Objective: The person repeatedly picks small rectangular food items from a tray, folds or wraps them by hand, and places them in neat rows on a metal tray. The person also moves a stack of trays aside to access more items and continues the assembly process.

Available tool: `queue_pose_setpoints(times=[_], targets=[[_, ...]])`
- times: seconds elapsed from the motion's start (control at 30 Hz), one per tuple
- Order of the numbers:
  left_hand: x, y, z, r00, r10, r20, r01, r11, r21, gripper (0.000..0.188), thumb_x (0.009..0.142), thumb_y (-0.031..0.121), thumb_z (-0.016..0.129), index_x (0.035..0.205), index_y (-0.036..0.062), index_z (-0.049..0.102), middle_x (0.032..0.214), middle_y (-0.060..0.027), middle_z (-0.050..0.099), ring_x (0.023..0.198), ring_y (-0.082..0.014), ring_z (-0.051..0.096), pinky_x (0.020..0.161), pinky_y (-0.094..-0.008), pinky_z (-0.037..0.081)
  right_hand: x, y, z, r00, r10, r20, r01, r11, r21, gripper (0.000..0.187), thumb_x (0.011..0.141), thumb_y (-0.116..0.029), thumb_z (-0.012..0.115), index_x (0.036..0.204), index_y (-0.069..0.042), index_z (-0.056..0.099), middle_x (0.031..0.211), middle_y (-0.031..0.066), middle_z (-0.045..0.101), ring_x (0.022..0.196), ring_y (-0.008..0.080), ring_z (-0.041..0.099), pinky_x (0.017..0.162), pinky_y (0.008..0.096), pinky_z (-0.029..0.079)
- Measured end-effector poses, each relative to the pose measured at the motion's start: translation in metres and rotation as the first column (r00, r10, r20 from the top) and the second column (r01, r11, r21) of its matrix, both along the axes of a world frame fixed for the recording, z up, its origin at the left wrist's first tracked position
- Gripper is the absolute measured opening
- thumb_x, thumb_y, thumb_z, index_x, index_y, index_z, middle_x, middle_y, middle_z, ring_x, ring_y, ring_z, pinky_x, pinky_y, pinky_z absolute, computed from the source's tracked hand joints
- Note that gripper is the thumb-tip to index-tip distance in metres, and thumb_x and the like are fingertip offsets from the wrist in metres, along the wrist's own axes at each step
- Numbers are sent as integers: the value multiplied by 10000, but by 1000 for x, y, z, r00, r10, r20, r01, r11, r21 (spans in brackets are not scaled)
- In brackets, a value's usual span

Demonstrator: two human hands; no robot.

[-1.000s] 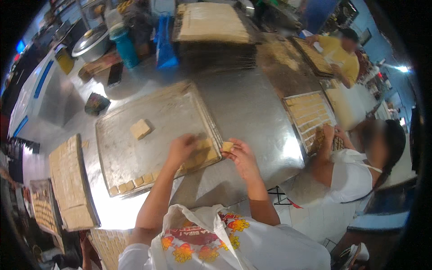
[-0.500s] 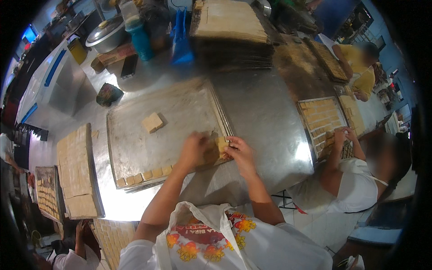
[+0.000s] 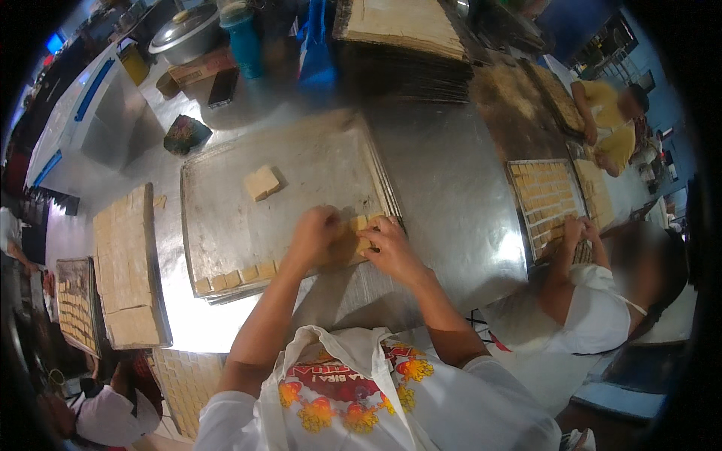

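Observation:
A flat metal baking tray [image 3: 214,218], on top of a stack of trays, lies in front of me. Small tan dough squares [image 3: 232,279] line its near edge. My right hand [image 3: 389,246] is at the tray's near right corner, thumb and fingers closed on a dough square [image 3: 362,224] there. Just left of it, my left hand [image 3: 316,234] hovers low over the tray with its fingers curled together; whatever they hold is hidden. A small block of dough pieces [image 3: 262,183] rests near the tray's middle.
Cut dough slabs [image 3: 124,263] lie to the left, beside a clear plastic bin [image 3: 98,135]. A dark crumpled lump [image 3: 186,135], a phone [image 3: 222,88] and a teal bottle [image 3: 245,49] stand beyond. At right, a co-worker's hands [image 3: 580,228] work over another filled tray [image 3: 543,192].
My left hand has moved slightly up along the row. My right hand has shifted a little left, with more dough squares showing at the corner. The view has tilted slightly.

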State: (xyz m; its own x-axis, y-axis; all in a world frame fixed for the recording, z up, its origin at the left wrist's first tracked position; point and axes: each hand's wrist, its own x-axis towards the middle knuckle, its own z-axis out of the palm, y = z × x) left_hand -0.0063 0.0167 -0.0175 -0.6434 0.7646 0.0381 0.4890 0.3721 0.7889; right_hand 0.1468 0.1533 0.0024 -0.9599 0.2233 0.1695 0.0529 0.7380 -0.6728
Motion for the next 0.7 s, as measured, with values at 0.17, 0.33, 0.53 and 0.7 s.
queue_pose_setpoints(times=[0.17, 0.33, 0.53, 0.7], targets=[[5, 2, 9, 994, -5, -110, 2, 999, -33, 134, 734, 79, 635, 847, 8, 633, 811, -179, 606, 776, -329, 604, 669, -371, 472, -2, 0, 2, 1000, 11, 12, -12, 1000, 11, 311, 673, -64, 734, 972, -29, 656, 1004, 85, 526, 992, 278, 481, 895, 369, 416], [12, -15, 21, 994, 79, -73, -71, 992, 107, 169, 738, 80, 656, 890, 6, 647, 901, -172, 600, 759, -342, 602, 694, -388, 491, 0, 1, 4, 998, 23, 58, -25, 999, 37, 321, 671, -76, 737, 978, -34, 653, 1010, 84, 522, 994, 282, 479, 905, 367, 413], [12, -61, 27, 967, -114, -228, 102, 993, -65, 223, 761, 61, 636, 976, 3, 628, 927, -170, 597, 928, -343, 576, 834, -408, 467, 0, -2, 16, 998, -26, 57, 27, 999, -18, 355, 709, -66, 711, 1056, -56, 642, 1092, 94, 514, 1084, 259, 468, 922, 341, 405], [18, -71, 20, 962, -71, -262, 82, 996, 32, 287, 726, 108, 669, 997, 29, 616, 987, -171, 590, 918, -364, 563, 816, -422, 460, -5, 24, 20, 974, -208, 86, 223, 937, -270, 363, 793, -100, 666, 1148, -58, 603, 1223, 99, 495, 1134, 227, 473, 988, 326, 367]])
